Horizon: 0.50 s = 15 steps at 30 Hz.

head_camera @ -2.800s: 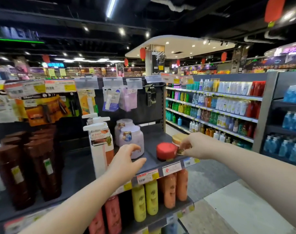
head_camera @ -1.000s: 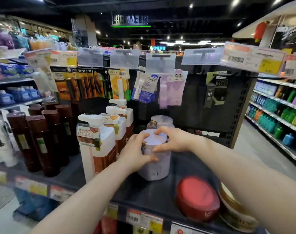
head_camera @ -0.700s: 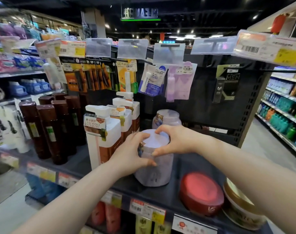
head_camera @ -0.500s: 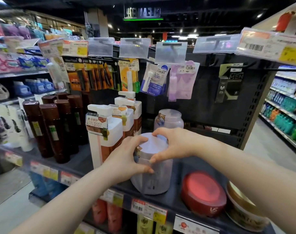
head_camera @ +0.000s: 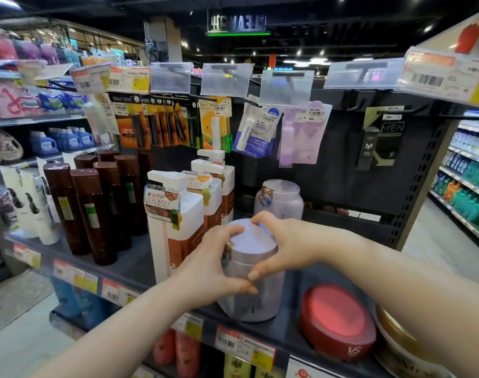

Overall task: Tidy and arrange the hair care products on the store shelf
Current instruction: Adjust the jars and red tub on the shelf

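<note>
A lilac jar (head_camera: 253,296) with a pale lid stands near the front edge of the dark shelf (head_camera: 129,266). My left hand (head_camera: 213,266) wraps its left side and my right hand (head_camera: 282,244) wraps its right side and lid; both grip it. A second lilac jar (head_camera: 280,197) stands behind it. To the left stand three white pump bottles (head_camera: 175,222) in a row. A red-lidded jar (head_camera: 338,323) and a gold-lidded jar (head_camera: 402,347) sit on the right.
Several brown bottles (head_camera: 90,211) and white tubes (head_camera: 30,205) fill the shelf's left part. Hanging packets (head_camera: 257,132) and price-tag holders (head_camera: 226,79) hang above. Orange and yellow bottles (head_camera: 189,353) stand on the shelf below. An aisle with more shelves (head_camera: 470,184) lies to the right.
Both hands left the red and gold jars and took hold of the front lilac jar. In the last second the jar has shifted slightly toward the shelf's front edge.
</note>
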Available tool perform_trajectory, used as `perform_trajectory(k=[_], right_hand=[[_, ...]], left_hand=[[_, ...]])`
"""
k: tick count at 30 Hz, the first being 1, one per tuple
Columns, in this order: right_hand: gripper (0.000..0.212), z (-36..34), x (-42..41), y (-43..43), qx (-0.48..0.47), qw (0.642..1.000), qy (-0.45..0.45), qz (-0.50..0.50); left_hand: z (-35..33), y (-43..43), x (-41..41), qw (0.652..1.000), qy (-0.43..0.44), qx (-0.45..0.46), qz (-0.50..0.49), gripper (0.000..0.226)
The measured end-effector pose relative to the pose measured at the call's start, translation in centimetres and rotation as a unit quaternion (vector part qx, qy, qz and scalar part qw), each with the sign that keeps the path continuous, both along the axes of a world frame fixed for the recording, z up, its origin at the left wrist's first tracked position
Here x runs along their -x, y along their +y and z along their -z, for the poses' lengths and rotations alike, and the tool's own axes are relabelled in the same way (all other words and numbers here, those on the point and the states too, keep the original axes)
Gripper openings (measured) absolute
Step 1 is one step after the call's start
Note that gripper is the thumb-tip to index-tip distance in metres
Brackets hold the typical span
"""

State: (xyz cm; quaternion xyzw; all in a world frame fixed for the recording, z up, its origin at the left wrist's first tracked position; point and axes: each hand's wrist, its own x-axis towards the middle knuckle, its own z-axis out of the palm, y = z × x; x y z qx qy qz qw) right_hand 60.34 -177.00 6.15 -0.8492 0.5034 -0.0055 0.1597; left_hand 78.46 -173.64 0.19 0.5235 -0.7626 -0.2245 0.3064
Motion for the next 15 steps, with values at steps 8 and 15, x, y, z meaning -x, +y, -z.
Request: perform_trajectory(k=[8,15], right_hand=[[0.112,0.91,0.43,-0.4,-0.001,1.0,-0.021,-0.003],[0.118,0.51,0.51,-0.66,-0.017,1.0,0.012,0.002]], left_hand=[[0.06,-0.14,0.54,1.0,-0.012,0.017,-0.008,0.089],[-0.62,-0.41,0.55,1.0,-0.026,-0.007,0.001,0.092]])
